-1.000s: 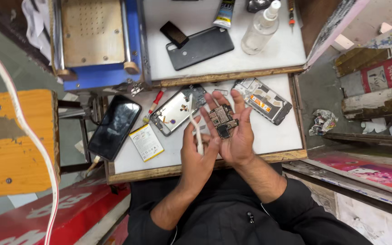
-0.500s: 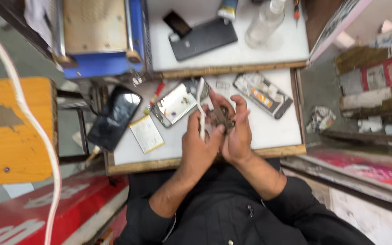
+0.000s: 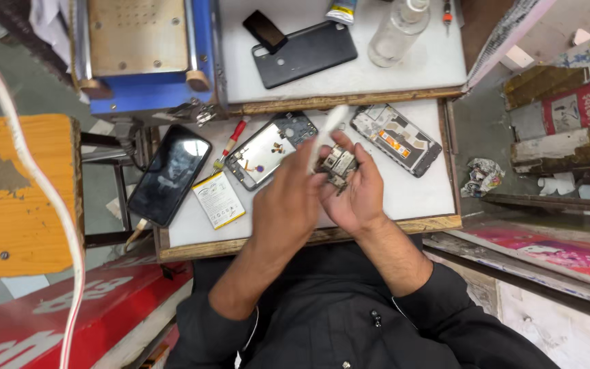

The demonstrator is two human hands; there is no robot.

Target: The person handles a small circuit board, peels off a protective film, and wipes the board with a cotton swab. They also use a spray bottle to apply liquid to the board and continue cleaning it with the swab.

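Black buttoned shirt, sleeves pushed up the forearms.

On the table (image 3: 418, 205), an opened phone frame (image 3: 264, 150) lies left of the hands and another frame (image 3: 396, 139) right. A battery (image 3: 218, 199) is placed between the left frame and a phone (image 3: 170, 173) overhanging the table's left edge.

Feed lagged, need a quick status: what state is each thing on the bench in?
left hand: grips white tool
right hand: cradles circuit board
opened phone: back off
second opened phone: insides bare
battery: out, flat
black phone: screen dark
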